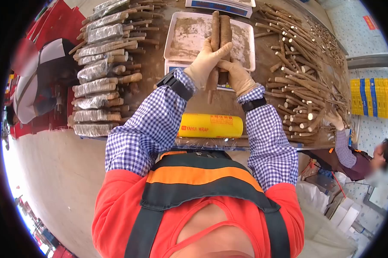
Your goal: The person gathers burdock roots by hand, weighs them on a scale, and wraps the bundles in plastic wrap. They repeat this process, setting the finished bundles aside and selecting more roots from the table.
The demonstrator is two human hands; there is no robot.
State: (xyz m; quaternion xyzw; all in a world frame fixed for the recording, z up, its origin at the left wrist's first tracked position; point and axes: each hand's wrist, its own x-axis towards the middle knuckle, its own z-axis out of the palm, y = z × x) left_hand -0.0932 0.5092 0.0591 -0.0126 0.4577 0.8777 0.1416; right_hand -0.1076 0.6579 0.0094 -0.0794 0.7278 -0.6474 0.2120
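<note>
My left hand (206,61), in a pale glove, is closed around several long brown yam roots (225,32), with its thumb lying across them. My right hand (238,77), also gloved, grips the same bundle lower down on its right side. The roots point away from me, side by side, above the white, soil-stained tray (183,41) of a scale (171,66). Their lower parts are partly hidden by my hands. Nearer my body, a yellow roll box of cling wrap (211,125) lies at the table's front edge.
Film-wrapped root bundles (95,73) lie in a row on the left. Loose roots (295,81) are heaped on the right. Another scale (219,6) stands at the back. A co-worker's hand (335,120) touches the right heap; another person (41,81) bends at the left.
</note>
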